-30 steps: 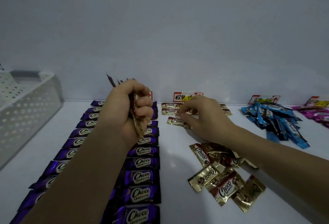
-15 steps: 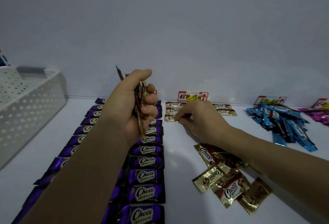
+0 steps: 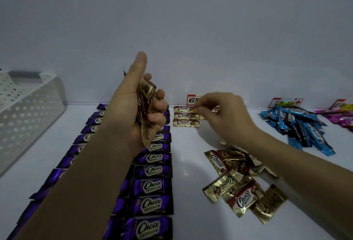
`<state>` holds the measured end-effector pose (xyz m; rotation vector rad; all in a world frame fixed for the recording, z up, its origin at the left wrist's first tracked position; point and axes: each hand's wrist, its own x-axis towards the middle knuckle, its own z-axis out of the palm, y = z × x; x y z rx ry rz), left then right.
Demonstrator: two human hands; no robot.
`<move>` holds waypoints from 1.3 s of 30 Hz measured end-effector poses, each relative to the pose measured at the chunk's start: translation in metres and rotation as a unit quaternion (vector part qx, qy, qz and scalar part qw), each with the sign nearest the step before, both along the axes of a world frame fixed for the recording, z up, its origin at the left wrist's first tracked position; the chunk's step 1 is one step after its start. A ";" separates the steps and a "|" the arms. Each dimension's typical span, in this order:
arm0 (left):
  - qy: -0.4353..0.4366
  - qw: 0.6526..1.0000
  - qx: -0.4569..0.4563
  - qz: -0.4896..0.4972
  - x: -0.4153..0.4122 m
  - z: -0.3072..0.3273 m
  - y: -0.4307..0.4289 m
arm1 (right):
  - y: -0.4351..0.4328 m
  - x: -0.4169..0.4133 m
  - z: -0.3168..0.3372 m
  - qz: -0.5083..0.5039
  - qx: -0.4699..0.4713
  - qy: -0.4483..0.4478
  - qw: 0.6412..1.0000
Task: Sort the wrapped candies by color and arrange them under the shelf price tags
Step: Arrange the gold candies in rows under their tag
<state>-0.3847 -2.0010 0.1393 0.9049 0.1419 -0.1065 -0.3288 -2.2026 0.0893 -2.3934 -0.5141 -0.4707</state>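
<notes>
Left hand [image 3: 133, 110] grips gold candy bundle [image 3: 146, 106], thumb lifted | right hand [image 3: 225, 117] pinches gold candy [image 3: 184, 109] by rear edge of shelf [image 3: 187, 163] | risk: loose bundle slips onto purple rows [image 3: 152, 171].

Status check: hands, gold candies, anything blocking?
Left hand grips a bunch of gold candies. Right hand pinches a gold candy at the gold row under the price tag. Loose gold pile unsorted; nothing blocking.

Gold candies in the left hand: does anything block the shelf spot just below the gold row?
Nothing visible does. Just below the gold row there is only bare shelf; the loose gold pile lies further right and nearer.
</notes>
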 end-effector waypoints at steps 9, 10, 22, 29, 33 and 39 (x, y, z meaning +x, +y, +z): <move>-0.002 0.996 -0.073 -0.044 -0.005 -0.009 -0.005 | -0.021 -0.010 -0.014 0.125 -0.231 0.016 0.965; -0.004 0.996 -0.075 -0.044 -0.005 -0.009 -0.004 | -0.020 -0.010 -0.018 0.135 -0.262 0.018 0.955; -0.016 0.988 0.123 -0.097 0.005 -0.010 -0.009 | -0.025 -0.020 -0.009 0.146 -0.087 0.000 0.986; -0.062 0.892 0.399 -0.204 -0.017 -0.008 -0.026 | -0.018 -0.043 0.029 0.250 0.117 0.020 0.961; -0.069 0.870 0.417 -0.252 -0.019 -0.007 -0.024 | -0.018 -0.045 0.027 0.246 0.184 0.054 0.950; -0.166 0.838 0.449 -0.264 -0.019 -0.007 -0.023 | -0.027 -0.048 0.029 0.199 0.256 0.081 0.942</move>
